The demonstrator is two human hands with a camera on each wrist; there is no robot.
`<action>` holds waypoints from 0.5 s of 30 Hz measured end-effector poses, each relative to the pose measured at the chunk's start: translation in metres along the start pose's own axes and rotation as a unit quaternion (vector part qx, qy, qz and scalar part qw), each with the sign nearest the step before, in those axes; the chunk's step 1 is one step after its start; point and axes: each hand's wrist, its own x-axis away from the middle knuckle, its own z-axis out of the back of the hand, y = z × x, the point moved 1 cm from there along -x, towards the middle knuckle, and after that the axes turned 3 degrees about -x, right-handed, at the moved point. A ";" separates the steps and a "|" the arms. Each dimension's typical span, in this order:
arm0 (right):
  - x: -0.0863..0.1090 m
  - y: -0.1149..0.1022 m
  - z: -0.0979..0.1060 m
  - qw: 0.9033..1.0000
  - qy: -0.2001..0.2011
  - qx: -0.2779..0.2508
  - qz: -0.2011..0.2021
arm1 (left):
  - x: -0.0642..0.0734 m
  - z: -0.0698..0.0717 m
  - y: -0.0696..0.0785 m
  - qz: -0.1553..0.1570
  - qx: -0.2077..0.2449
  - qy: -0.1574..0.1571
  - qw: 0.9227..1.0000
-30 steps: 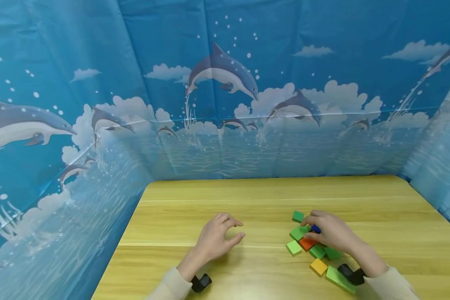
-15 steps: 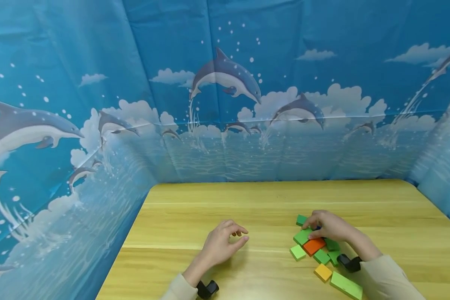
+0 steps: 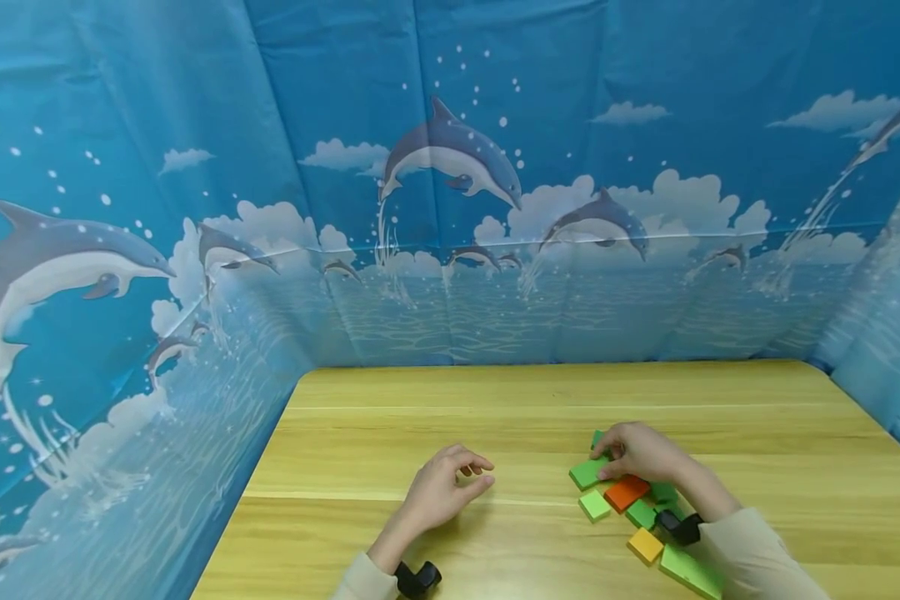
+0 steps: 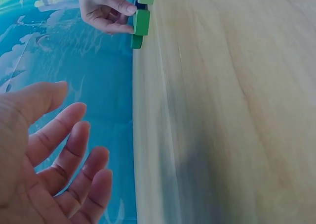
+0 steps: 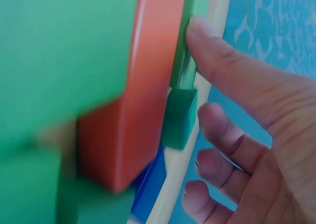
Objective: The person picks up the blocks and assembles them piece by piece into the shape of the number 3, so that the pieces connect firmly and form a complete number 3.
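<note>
With the right hand (image 3: 641,454), thumb laid on the side of a bright green block (image 3: 585,475), fingers bent – cannot tell whether gripped or only pushed. With the left hand (image 3: 446,483), fingers loosely bent and away from the thumb, nothing held.

By judgement, in the step of handling one block at the left border of the others. For a next move, probably necessary: a sure hold or gentle push leftward, without disturbing a small green block (image 3: 596,437) behind, a pale green block (image 3: 594,505) in front, and a red block (image 3: 627,492) beside. Near the fingers, a blue block (image 5: 152,182); on the nearer side, a yellow block (image 3: 646,547) and a long green block (image 3: 686,571).

Widest room between both hands – then toward the far edge of the table (image 3: 510,417), with a curtain (image 3: 495,308) right behind.
</note>
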 end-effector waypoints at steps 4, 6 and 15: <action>-0.005 -0.008 -0.007 1.000 0.012 0.016 -0.009 | 0.000 -0.001 -0.002 0.014 0.013 -0.010 1.000; -0.008 -0.013 -0.011 0.999 0.019 0.028 -0.019 | 0.000 -0.002 -0.004 0.023 0.020 -0.013 0.999; -0.018 -0.039 -0.028 0.995 0.044 0.072 -0.050 | 0.001 -0.008 -0.012 0.044 0.041 -0.016 0.998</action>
